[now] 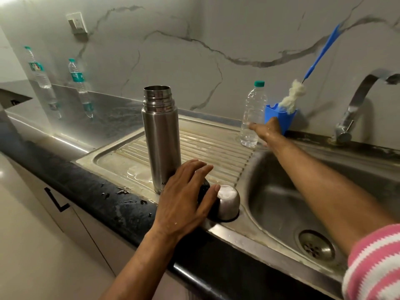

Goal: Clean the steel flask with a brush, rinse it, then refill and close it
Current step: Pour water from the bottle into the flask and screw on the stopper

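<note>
On the counter [65, 154], a steel sink [281, 198] with a ribbed drainboard [216, 148] on its left. Flask [161, 135] stands upright on the drainboard, mouth uncapped. Plastic bottle [253, 115] stands at the drainboard's back edge; brush [303, 83] leans in a blue holder [290, 118] just beside it. Steel cap [228, 201] sits on the front rim. Left hand [186, 198] rests over a dark lid beside the cap, grip wide, fingers spread. Right hand [264, 128] reaches toward the holder, grip wide, holding nothing.
</note>
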